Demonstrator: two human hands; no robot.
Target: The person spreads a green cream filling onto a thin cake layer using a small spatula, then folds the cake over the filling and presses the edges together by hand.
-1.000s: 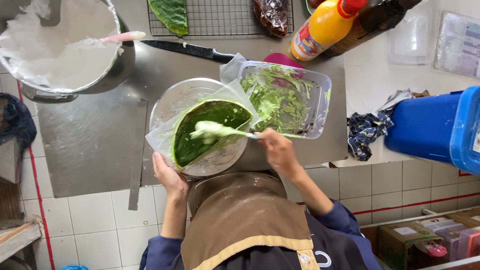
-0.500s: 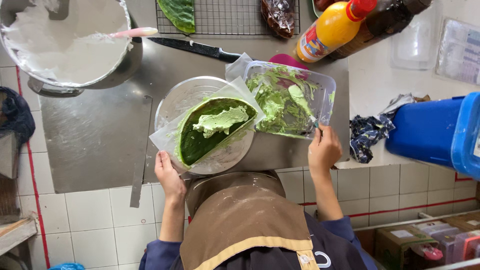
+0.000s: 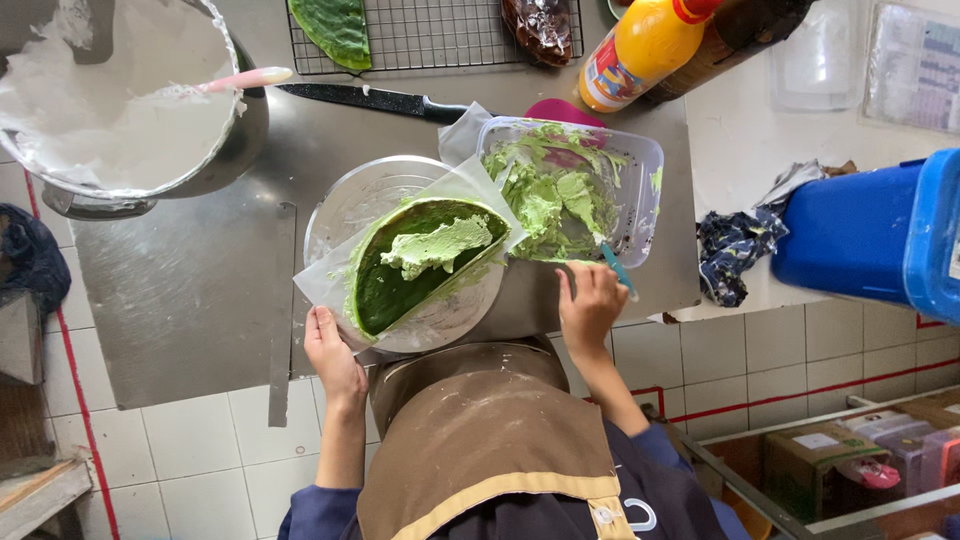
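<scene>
**Green cream, clear tub and a steel counter**

An orange squeeze bottle (image 3: 640, 45) with a red cap and a bright printed label stood at the far edge, a dark bottle (image 3: 745, 30) beside it; to the right lay a flat clear packet (image 3: 915, 65) with a printed sheet, and a blue plastic bin (image 3: 870, 235) sat right of a crumpled dark cloth (image 3: 735, 250). Low on the right, cardboard boxes (image 3: 860, 450) carried small pale labels.

The left hand (image 3: 332, 355) gripped the near-left edge of a sheet of white paper (image 3: 325, 285), fingers closed on it. On the paper, over a round glass bowl (image 3: 370, 195), lay a folded dark-green crepe (image 3: 400, 275) — smooth, half-moon shaped — with a pale green dollop of cream (image 3: 440, 245) on top. The right hand (image 3: 590, 305) was curled shut around a teal-handled spatula (image 3: 618, 270), whose blade reached into a clear rectangular plastic tub (image 3: 645, 165) smeared with lumpy green cream; the blade itself was hard to make out.

Farther off, a black-handled knife (image 3: 370, 98) lay on the brushed steel counter (image 3: 180, 290), with a wire rack (image 3: 450, 35) behind it holding another green piece (image 3: 335, 25). At far left a metal pot (image 3: 235, 150) held white batter — a pink-handled tool (image 3: 245, 78) rested in it. A brown apron (image 3: 480, 440) filled the near edge.
</scene>
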